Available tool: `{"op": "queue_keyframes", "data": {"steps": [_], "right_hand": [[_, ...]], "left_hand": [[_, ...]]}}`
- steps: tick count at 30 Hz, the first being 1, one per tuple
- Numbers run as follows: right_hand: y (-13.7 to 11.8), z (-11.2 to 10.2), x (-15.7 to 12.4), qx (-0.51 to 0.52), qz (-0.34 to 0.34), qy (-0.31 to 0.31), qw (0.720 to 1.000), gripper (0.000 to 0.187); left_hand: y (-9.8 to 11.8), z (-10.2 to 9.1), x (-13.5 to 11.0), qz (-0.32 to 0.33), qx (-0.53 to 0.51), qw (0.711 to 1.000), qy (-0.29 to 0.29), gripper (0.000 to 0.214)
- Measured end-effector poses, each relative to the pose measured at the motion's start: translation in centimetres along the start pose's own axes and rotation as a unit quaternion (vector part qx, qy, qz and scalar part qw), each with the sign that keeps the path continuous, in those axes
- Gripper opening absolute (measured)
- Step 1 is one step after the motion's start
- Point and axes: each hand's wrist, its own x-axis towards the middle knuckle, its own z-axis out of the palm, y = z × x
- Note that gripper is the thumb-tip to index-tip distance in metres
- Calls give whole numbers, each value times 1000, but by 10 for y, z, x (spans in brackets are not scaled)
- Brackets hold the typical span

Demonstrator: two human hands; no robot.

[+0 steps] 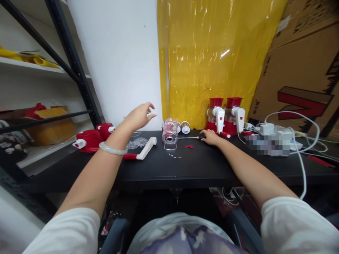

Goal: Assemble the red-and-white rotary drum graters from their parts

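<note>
One-handed at the screwdriver [196,138] with right hand [211,137] — cannot tell if gripping; with left hand [143,115] released midair — better steady the clear plastic housing [170,129]; mind small screws [171,155].

The black table [201,167] bears a clear housing [170,135], a white crank [146,149] and a red piece [189,146].

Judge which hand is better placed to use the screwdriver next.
The right, probably: the right hand is at the handle end of the screwdriver, while the left hand is raised farther away with nothing visible in it.
</note>
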Motion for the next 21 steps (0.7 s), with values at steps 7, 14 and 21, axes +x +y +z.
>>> {"op": "queue_keyframes", "data": {"steps": [7, 14, 21], "right_hand": [[-7, -4, -4, -2, -2, 28, 1000, 55], [-10, -6, -7, 18, -3, 28, 999, 50], [-15, -13, -11, 29, 2, 22, 999, 49]], "left_hand": [[-66, 56, -9, -189, 166, 941, -228, 46], [-57, 82, -23, -148, 139, 943, -266, 75], [-54, 76, -27, -123, 101, 949, -272, 75]]}}
